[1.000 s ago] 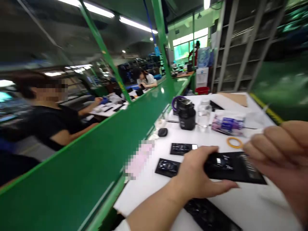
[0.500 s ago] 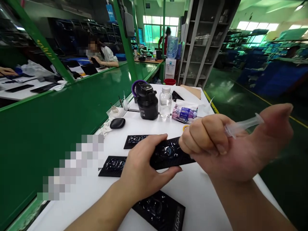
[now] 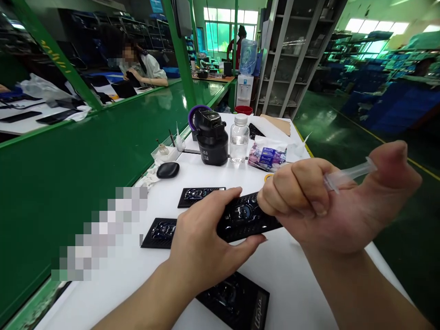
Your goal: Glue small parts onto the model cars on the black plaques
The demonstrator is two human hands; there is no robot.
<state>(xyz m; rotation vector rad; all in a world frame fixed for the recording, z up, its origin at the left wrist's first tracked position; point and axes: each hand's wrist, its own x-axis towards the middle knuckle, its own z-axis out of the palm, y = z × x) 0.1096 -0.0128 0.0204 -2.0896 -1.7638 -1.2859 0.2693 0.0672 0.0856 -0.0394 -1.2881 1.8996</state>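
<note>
My left hand (image 3: 202,243) grips a black panel (image 3: 245,215) with a glossy raised car shape on it, fingers on the far edge and thumb along the near edge. Wrapped round a clear plastic syringe (image 3: 350,178) is my right hand (image 3: 319,201), its thumb on the plunger end. The syringe's tip is hidden behind my fist, which is over the panel's right end. Similar black panels lie on the white table: one beyond my left hand (image 3: 197,196), one to its left (image 3: 160,233), and one lettered "Utopia" (image 3: 237,298) below it.
A black jug (image 3: 213,142), a clear bottle (image 3: 239,140) and a purple printed packet (image 3: 267,156) stand or lie at the back of the table. A black mouse-shaped object (image 3: 168,170) is at the left edge, by a green partition (image 3: 103,151). Another person sits beyond it.
The view has shifted slightly. Both hands keep their holds on the panel and the syringe, and the panel is tilted a little more.
</note>
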